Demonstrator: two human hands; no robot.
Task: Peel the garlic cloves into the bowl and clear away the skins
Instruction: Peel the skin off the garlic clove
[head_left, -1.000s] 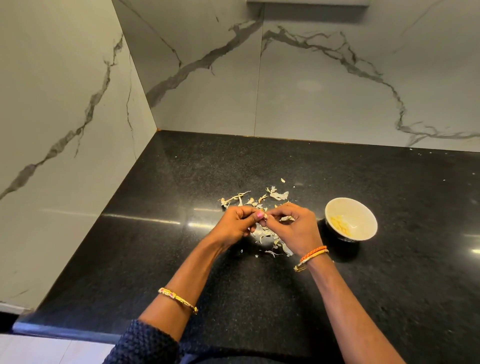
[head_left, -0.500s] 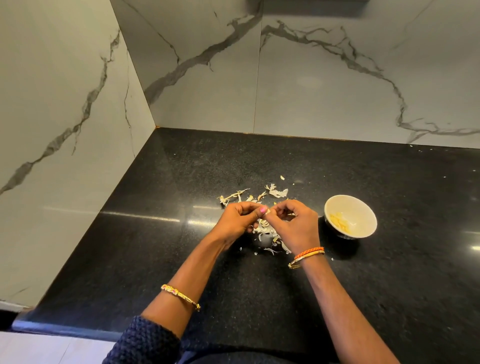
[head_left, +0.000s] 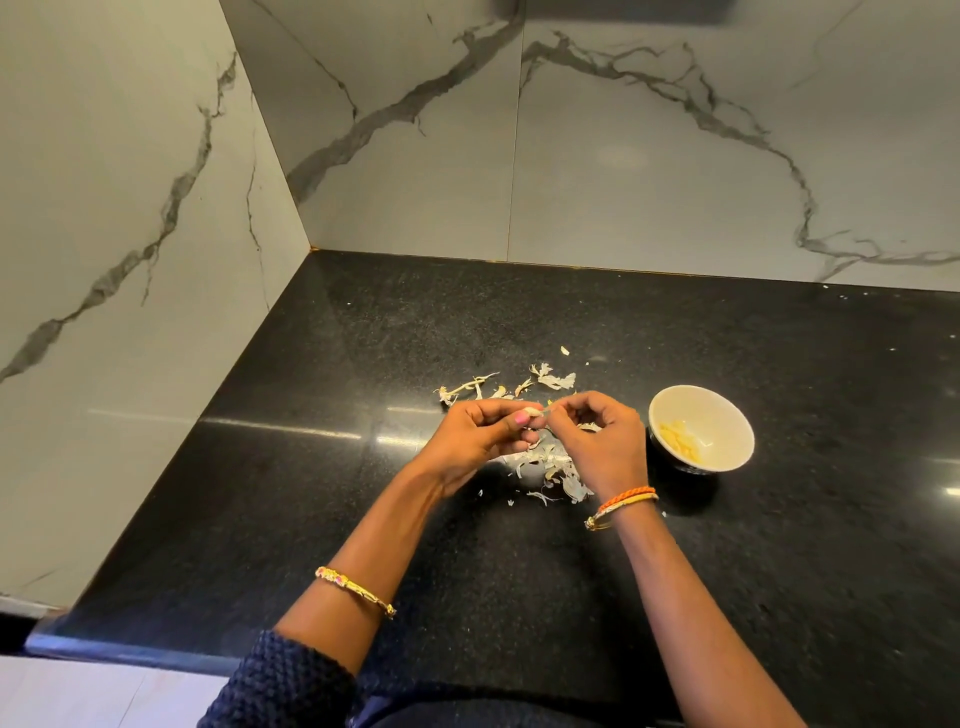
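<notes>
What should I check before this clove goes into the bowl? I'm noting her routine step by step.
1. Clove held in both hands: ok, left hand and right hand both pinch it.
2. Clove fully peeled: cannot tell, fingers hide most of it.
3. Bowl upright, to the right hand's right: ok.
4. Room in bowl: ok, only a few peeled cloves inside.
5. Skins out of the bowl: ok, they lie on the counter under and beyond the hands.
</notes>
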